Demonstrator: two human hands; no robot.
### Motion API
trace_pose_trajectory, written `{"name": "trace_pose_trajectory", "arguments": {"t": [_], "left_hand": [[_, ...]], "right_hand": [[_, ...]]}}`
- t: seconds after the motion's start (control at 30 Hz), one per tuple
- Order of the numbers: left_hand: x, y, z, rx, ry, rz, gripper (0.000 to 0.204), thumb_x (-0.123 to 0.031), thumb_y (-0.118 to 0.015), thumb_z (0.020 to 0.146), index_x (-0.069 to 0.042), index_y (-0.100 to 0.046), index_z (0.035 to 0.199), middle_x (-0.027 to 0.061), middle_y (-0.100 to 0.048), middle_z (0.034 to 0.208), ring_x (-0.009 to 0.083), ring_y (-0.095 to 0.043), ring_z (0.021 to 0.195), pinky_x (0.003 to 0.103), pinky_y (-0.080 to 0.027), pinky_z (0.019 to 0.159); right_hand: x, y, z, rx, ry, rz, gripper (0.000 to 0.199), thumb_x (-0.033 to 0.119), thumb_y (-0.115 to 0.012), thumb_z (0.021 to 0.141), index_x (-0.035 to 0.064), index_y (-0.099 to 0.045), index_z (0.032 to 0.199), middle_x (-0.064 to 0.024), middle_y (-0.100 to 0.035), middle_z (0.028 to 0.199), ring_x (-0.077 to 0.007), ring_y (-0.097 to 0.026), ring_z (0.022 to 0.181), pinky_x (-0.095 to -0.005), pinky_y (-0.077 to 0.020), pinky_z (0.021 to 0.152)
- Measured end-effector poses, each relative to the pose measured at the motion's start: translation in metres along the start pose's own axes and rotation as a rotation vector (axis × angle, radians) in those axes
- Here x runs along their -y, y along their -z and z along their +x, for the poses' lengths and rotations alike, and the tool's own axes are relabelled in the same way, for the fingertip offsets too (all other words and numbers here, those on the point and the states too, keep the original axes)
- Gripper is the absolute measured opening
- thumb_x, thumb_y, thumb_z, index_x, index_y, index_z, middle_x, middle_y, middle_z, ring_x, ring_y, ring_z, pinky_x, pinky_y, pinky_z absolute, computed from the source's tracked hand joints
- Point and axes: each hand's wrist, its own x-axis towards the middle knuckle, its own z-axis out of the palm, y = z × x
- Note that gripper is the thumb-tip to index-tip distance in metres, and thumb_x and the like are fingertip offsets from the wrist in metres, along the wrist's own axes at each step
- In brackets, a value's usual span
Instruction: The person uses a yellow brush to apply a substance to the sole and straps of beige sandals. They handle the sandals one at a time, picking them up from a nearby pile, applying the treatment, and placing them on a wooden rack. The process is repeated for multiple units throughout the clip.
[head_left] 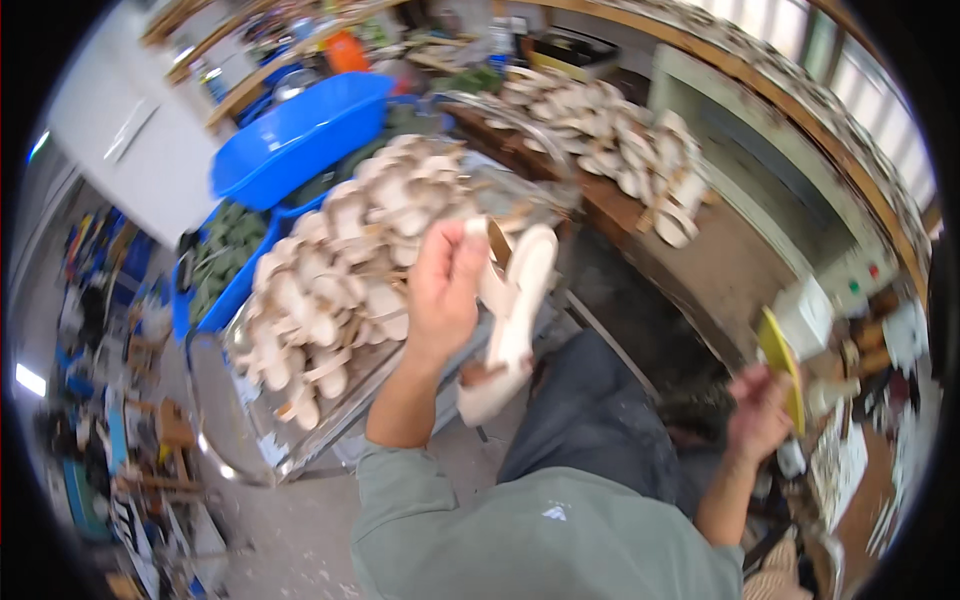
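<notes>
The left hand (443, 285) has its fingers closed around a cream sandal (510, 320), lifted just beside the heap of sandals (340, 270) on the metal cart (230, 430). Well right of the cart, the right hand (760, 412) pinches a yellow tool (781, 362).

blue tub (300, 135), heaped cream sandals (340, 270), wooden bench (720, 260)

bright daylight, motion blur, fisheye-bent edges

We note a pale concrete floor (290, 530), a long brown wooden workbench (720, 265) at right, windows (880, 110) admitting daylight above it, and a white cabinet (130, 150) at upper left.
</notes>
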Motion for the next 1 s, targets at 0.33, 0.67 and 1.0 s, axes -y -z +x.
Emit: {"name": "trace_pose_trajectory", "arguments": {"t": [0.33, 0.67, 1.0], "left_hand": [[0.063, -0.197, -0.103, 0.396, 0.83, -0.877, 0.024, -0.025, -0.047, 0.094, -0.002, -0.051, 0.099, 0.0013, -0.057, 0.078, 0.0064, -0.053, 0.067, 0.021, -0.044, 0.061], [0.099, -0.225, -0.144, 0.966, 1.224, -1.115, 0.052, -0.043, -0.034, 0.095, 0.0, -0.042, 0.123, 0.0146, -0.058, 0.103, 0.019, -0.061, 0.083, 0.032, -0.051, 0.069], [0.049, -0.255, -0.111, 0.537, 1.276, -0.993, 0.046, -0.037, -0.036, 0.092, -0.003, -0.046, 0.12, 0.0146, -0.056, 0.106, 0.0256, -0.059, 0.089, 0.044, -0.055, 0.069]], "right_hand": [[0.024, -0.026, 0.03, 0.455, 0.445, -0.737, 0.048, 0.001, -0.065, 0.073, 0.0007, -0.053, 0.119, -0.0126, -0.064, 0.096, -0.0228, -0.063, 0.073, -0.0275, -0.0495, 0.065], [-0.024, 0.034, 0.026, 0.063, 0.084, -0.489, 0.036, 0.002, -0.059, 0.085, 0.0013, -0.052, 0.12, -0.0151, -0.062, 0.106, -0.0173, -0.063, 0.086, -0.0235, -0.0479, 0.075], [-0.005, 0.056, 0.053, -0.097, 0.191, -0.402, 0.023, 0.007, -0.058, 0.086, -0.0015, -0.06, 0.108, -0.0076, -0.058, 0.091, -0.0141, -0.054, 0.076, -0.0243, -0.0442, 0.07]]}}
